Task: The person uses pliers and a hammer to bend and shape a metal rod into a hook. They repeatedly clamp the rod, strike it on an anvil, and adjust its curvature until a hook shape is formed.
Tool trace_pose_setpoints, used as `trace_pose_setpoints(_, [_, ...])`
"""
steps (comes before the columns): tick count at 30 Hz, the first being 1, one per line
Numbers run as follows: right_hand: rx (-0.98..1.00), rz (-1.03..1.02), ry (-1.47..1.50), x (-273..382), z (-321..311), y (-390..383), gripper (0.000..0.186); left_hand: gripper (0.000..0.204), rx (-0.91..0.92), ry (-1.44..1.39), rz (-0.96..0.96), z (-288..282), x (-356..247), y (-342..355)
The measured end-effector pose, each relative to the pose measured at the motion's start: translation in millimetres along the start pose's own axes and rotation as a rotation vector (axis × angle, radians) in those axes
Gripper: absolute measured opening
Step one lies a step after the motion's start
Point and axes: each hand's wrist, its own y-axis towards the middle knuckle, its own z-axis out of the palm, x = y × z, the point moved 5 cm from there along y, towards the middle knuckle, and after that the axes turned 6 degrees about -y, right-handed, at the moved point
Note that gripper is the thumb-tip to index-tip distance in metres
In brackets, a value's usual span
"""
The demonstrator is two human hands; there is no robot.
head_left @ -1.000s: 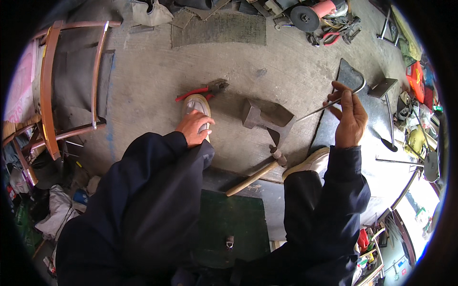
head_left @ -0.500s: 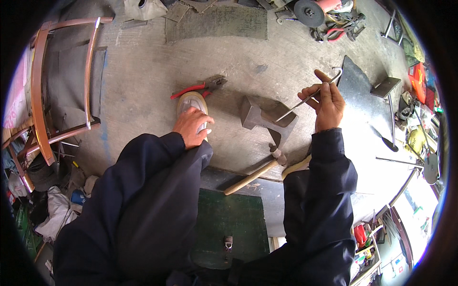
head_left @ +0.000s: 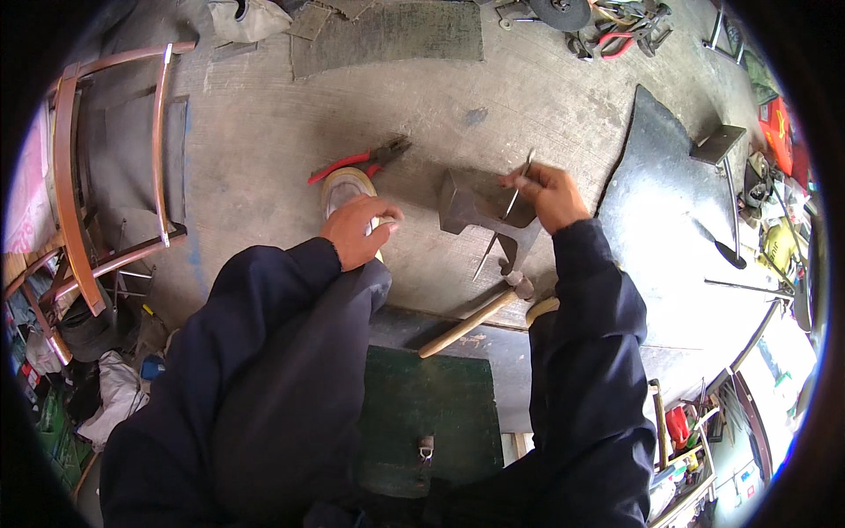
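Observation:
In my right hand (head_left: 550, 195), thumb and fingers pinch a thin metal rod (head_left: 519, 189) near its upper end. It slants down across a heavy I-shaped steel block (head_left: 458, 207), its lower end showing below the block's middle. Part of the rod is hidden there; I cannot tell whether it passes through or beside the block. My left hand (head_left: 359, 231) rests at my left knee, above the shoe (head_left: 345, 187), thumb and forefinger apart, nothing visible in it. A hammer (head_left: 471, 323) with a wooden handle lies with its head by the block. Red-handled pliers (head_left: 341, 165) lie beyond the shoe.
At the left stands a wooden chair frame (head_left: 66, 176). A dark sheet (head_left: 647, 167) lies right of my right hand. Further tools (head_left: 620, 40) are heaped at the far right, and a flat grey piece (head_left: 387, 35) lies at the far side. A green box (head_left: 427, 396) is below me.
My right hand has moved left and down with the rod, which now stands steeper, its lower end below the block's middle. My left hand has barely moved. The view has shifted slightly.

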Motion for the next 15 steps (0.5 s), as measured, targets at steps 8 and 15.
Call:
trace_pose_setpoints(8, [-0.052,-0.148,-0.034,-11.9,10.8,-18.3,0.020,0.040,0.490,-0.160,-0.053,67.9,-20.5,7.0])
trace_pose_setpoints(15, [-0.098,-0.223,-0.187,-8.6,11.0,-18.3,0.024,0.039,0.552,-0.358,-0.283,145.1,-51.5,55.2])
